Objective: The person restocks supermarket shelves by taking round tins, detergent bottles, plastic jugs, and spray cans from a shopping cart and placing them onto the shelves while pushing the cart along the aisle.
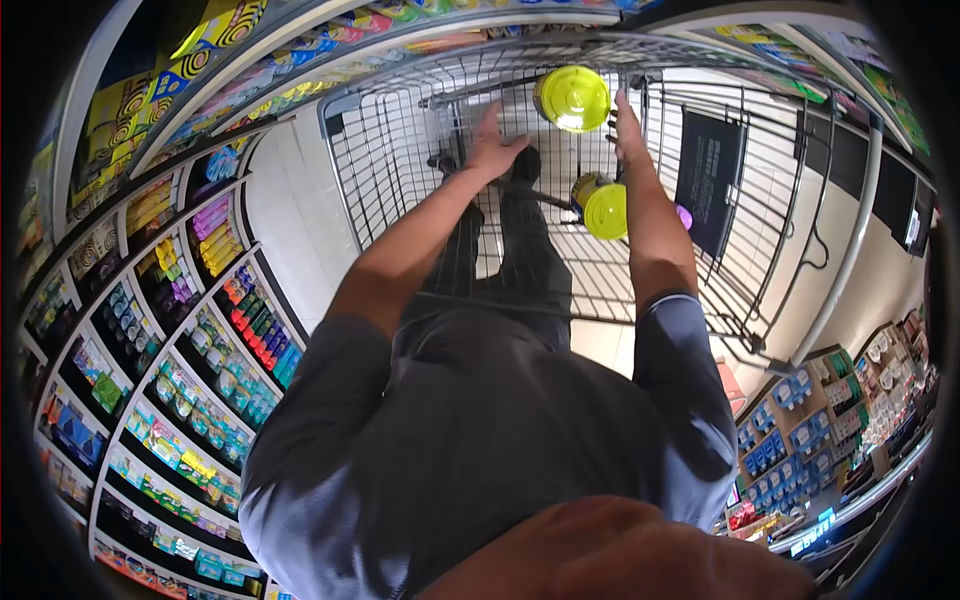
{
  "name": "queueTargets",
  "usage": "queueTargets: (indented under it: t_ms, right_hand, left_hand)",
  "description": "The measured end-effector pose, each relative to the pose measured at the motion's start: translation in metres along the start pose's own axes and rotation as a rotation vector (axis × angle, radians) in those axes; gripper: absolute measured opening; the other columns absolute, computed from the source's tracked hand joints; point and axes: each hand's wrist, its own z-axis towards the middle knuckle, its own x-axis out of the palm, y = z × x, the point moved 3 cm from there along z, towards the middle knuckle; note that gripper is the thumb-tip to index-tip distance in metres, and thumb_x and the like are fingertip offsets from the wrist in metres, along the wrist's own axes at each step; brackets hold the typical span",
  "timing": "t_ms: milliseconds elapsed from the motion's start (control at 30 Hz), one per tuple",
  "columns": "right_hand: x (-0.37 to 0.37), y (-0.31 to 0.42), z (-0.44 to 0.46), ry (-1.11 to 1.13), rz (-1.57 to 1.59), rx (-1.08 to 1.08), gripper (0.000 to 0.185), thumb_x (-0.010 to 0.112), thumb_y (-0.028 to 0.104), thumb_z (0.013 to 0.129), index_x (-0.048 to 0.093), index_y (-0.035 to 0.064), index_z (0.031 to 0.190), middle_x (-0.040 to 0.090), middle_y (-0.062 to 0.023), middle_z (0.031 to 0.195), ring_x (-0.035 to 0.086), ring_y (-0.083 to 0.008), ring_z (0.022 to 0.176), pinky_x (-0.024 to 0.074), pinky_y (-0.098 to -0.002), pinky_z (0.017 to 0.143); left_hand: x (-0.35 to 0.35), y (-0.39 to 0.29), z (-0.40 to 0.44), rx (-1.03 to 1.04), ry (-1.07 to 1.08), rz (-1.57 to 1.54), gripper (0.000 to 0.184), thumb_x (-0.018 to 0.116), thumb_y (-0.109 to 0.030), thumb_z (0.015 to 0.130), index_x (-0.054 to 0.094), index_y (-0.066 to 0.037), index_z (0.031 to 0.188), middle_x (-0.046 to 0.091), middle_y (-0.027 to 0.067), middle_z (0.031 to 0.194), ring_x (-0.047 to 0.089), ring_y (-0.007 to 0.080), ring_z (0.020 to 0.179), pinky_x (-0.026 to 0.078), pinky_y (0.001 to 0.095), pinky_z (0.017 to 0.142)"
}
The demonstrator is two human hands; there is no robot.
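My left hand [494, 150] reaches over the wire shopping cart [390, 150], fingers apart and holding nothing. My right hand [627, 132] is stretched out with its fingers extended, close beside the right edge of a tub with a bright yellow-green lid [574, 98]. Whether a fingertip touches the tub is hard to tell. Nearer to me is a second, similar tub [604, 208], dark-sided with the same lid, partly hidden by my right forearm. A small purple thing [684, 217] shows just past that forearm.
Store shelves [190, 370] with colourful packages curve along the left, and more goods stand beyond the cart. A black panel [711, 180] is on the cart's right side, near its grey handle bar [850, 255]. Hanging blue-and-white packs [785, 430] are at lower right.
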Motion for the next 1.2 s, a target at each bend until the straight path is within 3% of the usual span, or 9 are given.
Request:
queueTargets:
  t_ms: [100, 233, 333, 433, 500, 600, 900, 1033, 1200]
  right_hand:
    - [0.022, 0.014, 0.010, 0.097, 0.021, -0.002, 0.085, 0.049, 0.072, 0.088, 0.032, 0.0196, 0.153, 0.041, -0.0129, 0.150, 0.041, -0.0311, 0.135, 0.0278, -0.0591, 0.107]
    - [0.029, -0.004, 0.027, 0.232, 0.307, 0.059, 0.063, 0.058, 0.050, 0.096, 0.037, 0.0203, 0.148, 0.054, -0.0094, 0.138, 0.056, -0.0239, 0.120, 0.0494, -0.0416, 0.091]
    - [0.025, -0.013, 0.008, 0.179, 0.114, 0.064, 0.055, 0.064, 0.040, 0.096, 0.044, 0.0189, 0.142, 0.063, -0.0050, 0.122, 0.064, -0.0171, 0.102, 0.0524, -0.0333, 0.077]
    - [0.026, -0.030, -0.023, 0.204, 0.285, 0.020, 0.045, 0.069, 0.032, 0.094, 0.051, 0.0187, 0.133, 0.064, 0.0026, 0.099, 0.057, -0.0079, 0.069, 0.0358, -0.0240, 0.048]
    - [0.024, -0.039, -0.041, 0.247, 0.246, 0.019, 0.045, 0.065, 0.030, 0.096, 0.049, 0.0169, 0.136, 0.064, 0.0000, 0.108, 0.062, -0.0112, 0.082, 0.0460, -0.0263, 0.058]
    - [0.024, -0.043, -0.077, 0.301, 0.540, -0.031, 0.048, 0.057, 0.029, 0.101, 0.041, 0.0131, 0.143, 0.054, -0.0082, 0.136, 0.055, -0.0229, 0.124, 0.0490, -0.0395, 0.100]
    - [0.030, 0.037, -0.211, 0.360, 0.619, -0.305, 0.042, 0.047, 0.025, 0.105, 0.041, 0.0080, 0.143, 0.053, -0.0100, 0.137, 0.055, -0.0233, 0.124, 0.0479, -0.0397, 0.105]
    - [0.052, 0.087, -0.277, 0.325, 0.504, -0.441, 0.046, 0.054, 0.019, 0.102, 0.041, 0.0043, 0.144, 0.058, -0.0112, 0.131, 0.059, -0.0205, 0.117, 0.0501, -0.0338, 0.099]
    - [0.086, 0.126, -0.324, 0.315, 0.234, -0.612, 0.045, 0.057, 0.018, 0.101, 0.045, -0.0011, 0.140, 0.058, -0.0131, 0.132, 0.057, -0.0182, 0.118, 0.0465, -0.0327, 0.101]
  left_hand:
    - [0.045, 0.007, 0.048, -0.226, 0.057, 0.001, 0.105, 0.073, -0.044, 0.083, 0.011, 0.003, 0.154, 0.027, 0.0270, 0.155, 0.030, 0.0365, 0.144, 0.027, 0.0368, 0.118]
    - [0.074, -0.011, 0.068, -0.517, 0.251, -0.177, 0.109, 0.070, -0.043, 0.086, -0.002, 0.000, 0.155, 0.031, 0.0266, 0.154, 0.039, 0.0341, 0.139, 0.036, 0.0365, 0.112]
    - [0.103, 0.001, 0.075, -0.326, 0.045, -0.446, 0.093, 0.072, -0.032, 0.087, 0.014, -0.003, 0.154, 0.045, 0.0200, 0.145, 0.045, 0.0312, 0.133, 0.037, 0.0373, 0.110]
    - [0.099, -0.002, 0.052, -0.145, -0.033, -0.298, 0.094, 0.074, -0.027, 0.084, 0.016, -0.001, 0.153, 0.049, 0.0237, 0.138, 0.051, 0.0343, 0.127, 0.043, 0.0397, 0.105]
    - [0.092, -0.007, 0.022, -0.046, -0.012, -0.342, 0.091, 0.076, -0.026, 0.082, 0.021, -0.001, 0.151, 0.039, 0.0263, 0.145, 0.040, 0.0370, 0.136, 0.036, 0.0424, 0.111]
    - [0.081, -0.018, -0.032, 0.280, -0.239, 0.112, 0.091, 0.078, -0.031, 0.079, 0.028, -0.008, 0.151, 0.017, 0.0322, 0.155, 0.015, 0.0492, 0.144, 0.020, 0.0567, 0.115]
    - [-0.035, -0.154, -0.106, 0.669, -0.217, 0.029, 0.079, 0.080, -0.025, 0.075, 0.042, -0.012, 0.143, 0.020, 0.0277, 0.153, 0.025, 0.0458, 0.141, 0.025, 0.0531, 0.114]
    - [-0.071, -0.166, -0.104, 0.500, -0.149, -0.211, 0.101, 0.083, -0.033, 0.071, 0.027, -0.011, 0.153, 0.028, 0.0274, 0.148, 0.031, 0.0419, 0.139, 0.031, 0.0520, 0.111]
    - [-0.124, -0.188, -0.127, 0.440, 0.001, -0.621, 0.110, 0.080, -0.012, 0.079, 0.002, -0.006, 0.155, 0.043, 0.0183, 0.138, 0.048, 0.0279, 0.127, 0.046, 0.0437, 0.103]
